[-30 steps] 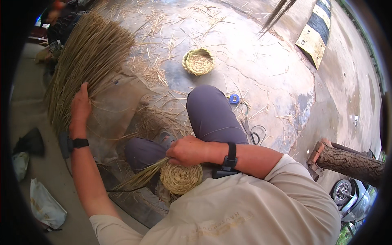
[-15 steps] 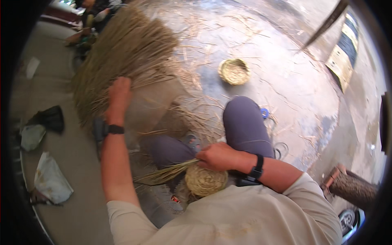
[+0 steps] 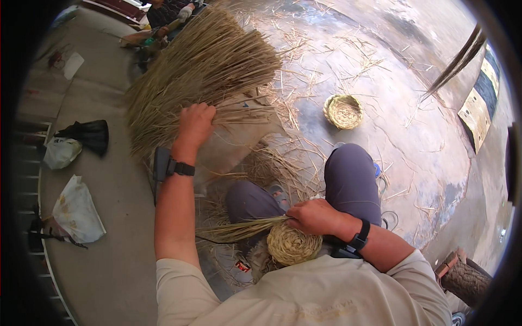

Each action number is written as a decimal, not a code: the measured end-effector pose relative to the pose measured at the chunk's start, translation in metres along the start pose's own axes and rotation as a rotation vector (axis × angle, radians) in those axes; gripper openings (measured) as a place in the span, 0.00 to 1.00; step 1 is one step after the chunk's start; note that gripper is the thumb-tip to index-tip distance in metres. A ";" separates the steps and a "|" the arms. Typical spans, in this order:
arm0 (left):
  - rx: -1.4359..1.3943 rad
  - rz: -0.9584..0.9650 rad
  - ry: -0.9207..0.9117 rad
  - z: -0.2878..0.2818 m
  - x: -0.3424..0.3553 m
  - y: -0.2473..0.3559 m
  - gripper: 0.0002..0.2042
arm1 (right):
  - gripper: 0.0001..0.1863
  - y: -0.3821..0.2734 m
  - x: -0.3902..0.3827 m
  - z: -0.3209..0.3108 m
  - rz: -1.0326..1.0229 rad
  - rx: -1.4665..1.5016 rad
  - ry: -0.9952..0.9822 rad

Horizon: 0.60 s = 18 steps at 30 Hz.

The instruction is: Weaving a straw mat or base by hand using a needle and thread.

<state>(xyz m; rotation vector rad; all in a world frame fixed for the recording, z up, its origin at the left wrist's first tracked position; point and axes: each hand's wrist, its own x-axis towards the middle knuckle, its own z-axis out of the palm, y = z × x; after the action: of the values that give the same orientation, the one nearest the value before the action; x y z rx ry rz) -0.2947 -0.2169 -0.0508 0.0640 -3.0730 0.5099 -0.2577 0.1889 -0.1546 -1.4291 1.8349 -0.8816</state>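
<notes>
At the near edge of a large heap of dry straw (image 3: 212, 60), my left hand (image 3: 196, 127) has its fingers curled in on the stalks. My right hand (image 3: 315, 217) is closed around one end of a thin bundle of greenish straw (image 3: 239, 229), whose loose ends fan out to the left. Just below that hand, a round coiled straw piece (image 3: 293, 245) rests in my lap against my shirt. The right fingertips are partly hidden, so whether they also touch the coil I cannot tell.
A small woven straw basket (image 3: 343, 112) stands on the floor beyond my right knee (image 3: 353, 179). Loose straw bits litter the concrete. White plastic bags (image 3: 79, 212) and a black bag (image 3: 89, 136) lie at left. Another person (image 3: 168, 16) sits behind the heap. A log (image 3: 467, 280) is at lower right.
The whole view has shifted, so everything appears farther right and lower. My left hand has moved slightly farther into the straw heap. My right hand keeps its hold on the bundle.
</notes>
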 end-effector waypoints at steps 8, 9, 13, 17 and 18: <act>-0.096 -0.059 0.076 -0.016 0.000 0.010 0.16 | 0.14 -0.001 0.000 0.000 -0.006 -0.002 0.015; -0.066 -0.051 0.038 -0.014 0.000 0.009 0.15 | 0.14 -0.001 0.000 0.001 -0.008 -0.005 0.015; 0.011 -0.024 -0.008 -0.008 -0.001 0.010 0.10 | 0.15 0.003 0.001 0.005 -0.005 -0.014 0.009; 0.055 0.050 0.107 0.002 -0.004 0.005 0.11 | 0.15 0.001 0.000 0.003 -0.015 -0.028 0.009; 0.042 0.022 0.105 0.001 -0.003 0.005 0.11 | 0.15 0.000 0.000 0.003 -0.013 -0.026 0.007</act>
<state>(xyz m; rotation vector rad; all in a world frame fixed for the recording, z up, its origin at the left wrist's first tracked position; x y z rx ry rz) -0.2917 -0.2125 -0.0538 0.0046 -2.9646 0.5598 -0.2558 0.1884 -0.1565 -1.4574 1.8504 -0.8728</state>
